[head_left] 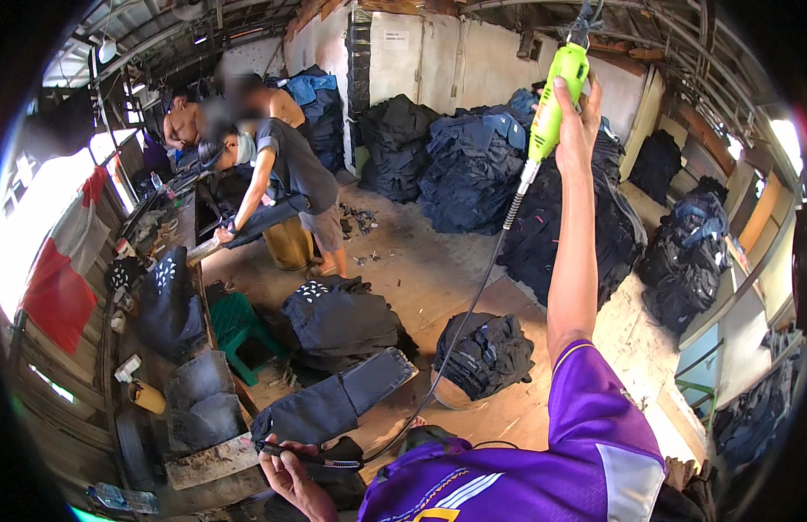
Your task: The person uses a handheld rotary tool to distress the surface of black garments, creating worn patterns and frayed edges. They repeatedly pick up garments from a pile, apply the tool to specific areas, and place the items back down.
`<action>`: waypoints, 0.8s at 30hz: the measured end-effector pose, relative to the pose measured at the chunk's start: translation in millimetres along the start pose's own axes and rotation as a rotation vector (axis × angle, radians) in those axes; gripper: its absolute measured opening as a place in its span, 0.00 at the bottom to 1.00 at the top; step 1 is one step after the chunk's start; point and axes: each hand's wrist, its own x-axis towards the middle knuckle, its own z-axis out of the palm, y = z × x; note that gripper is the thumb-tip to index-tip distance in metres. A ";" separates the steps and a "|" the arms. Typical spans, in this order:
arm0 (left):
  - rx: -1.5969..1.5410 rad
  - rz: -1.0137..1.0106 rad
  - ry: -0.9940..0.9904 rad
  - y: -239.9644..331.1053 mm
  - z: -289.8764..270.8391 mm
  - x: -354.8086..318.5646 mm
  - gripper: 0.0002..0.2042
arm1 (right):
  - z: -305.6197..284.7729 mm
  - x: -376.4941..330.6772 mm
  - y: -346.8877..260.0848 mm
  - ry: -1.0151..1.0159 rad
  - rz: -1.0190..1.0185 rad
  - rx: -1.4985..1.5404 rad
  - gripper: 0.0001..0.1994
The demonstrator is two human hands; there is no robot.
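Observation:
My right hand (579, 122) is raised high, its fingers closed round a lime-green rotary tool (558, 100) that hangs from above. From the tool's lower end a black flexible shaft (464, 335) runs down and bends toward my left side. Low in the view, my left hand (297, 478) is closed round the slim black handpiece (334, 464) at that shaft's end. Just beyond this hand, a pair of dark jeans (334, 404) lies stretched over a board. The handpiece's tip is too small to make out.
A bundle of dark garments (483, 357) and a larger pile (347, 322) stand ahead. Left are a green plastic stool (241, 331) and a yellowish cup (147, 398). A co-worker (290, 161) bends over fabric at the bench. Tall denim heaps (473, 165) line the back wall.

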 end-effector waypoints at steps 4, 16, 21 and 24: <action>0.047 0.034 -0.025 10.5 2.1 7.2 0.23 | 15.3 -6.4 -12.4 0.015 0.041 0.028 0.41; 0.019 0.043 -0.002 11.7 5.6 6.6 0.22 | 35.1 -9.7 -35.7 0.030 0.146 0.041 0.31; 0.042 0.024 0.012 11.1 0.9 4.4 0.20 | 41.9 -14.2 -39.0 0.035 0.131 0.089 0.25; 0.039 0.012 0.026 14.2 0.0 3.2 0.20 | 40.8 -14.7 -38.6 0.022 0.151 0.147 0.23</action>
